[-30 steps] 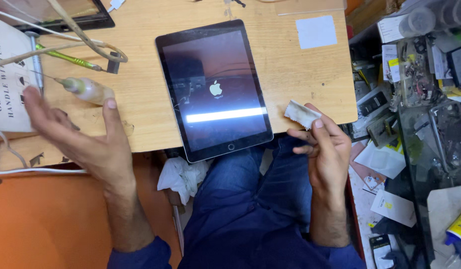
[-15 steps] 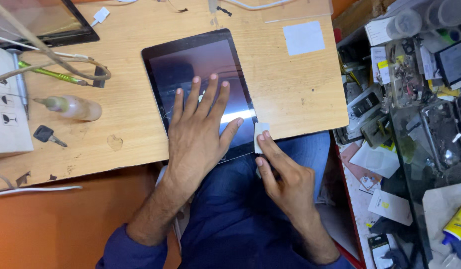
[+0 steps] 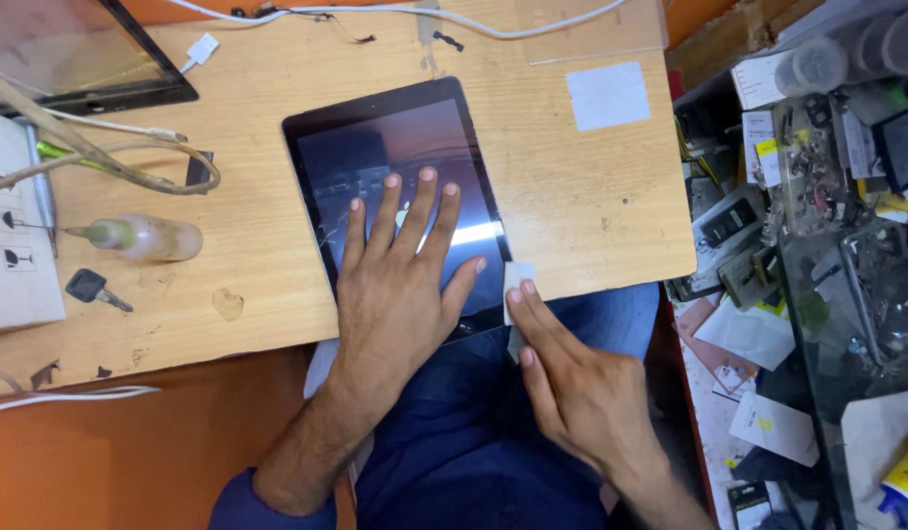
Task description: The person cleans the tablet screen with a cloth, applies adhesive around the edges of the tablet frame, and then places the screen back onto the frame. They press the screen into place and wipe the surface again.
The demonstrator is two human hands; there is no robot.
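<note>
Fingers [image 3: 415, 211] of left hand [image 3: 400, 294] spread wide and flat on glass of black tablet [image 3: 395, 147], holding nothing, pinning the device. Right hand [image 3: 571, 378] at 4 o'clock from tablet centre, two fingertips narrow together, pressing small white wipe [image 3: 518, 280] against the lower right edge. Tablet lying flat near the front edge of wooden table [image 3: 591, 196], lower corner overhanging the lap. Best done, by judgement, with even downward pressure from the left palm and short, light strokes of the wipe. Small squeeze bottle [image 3: 145, 238] and dark key [image 3: 93, 288] at 9 o'clock, well apart.
</note>
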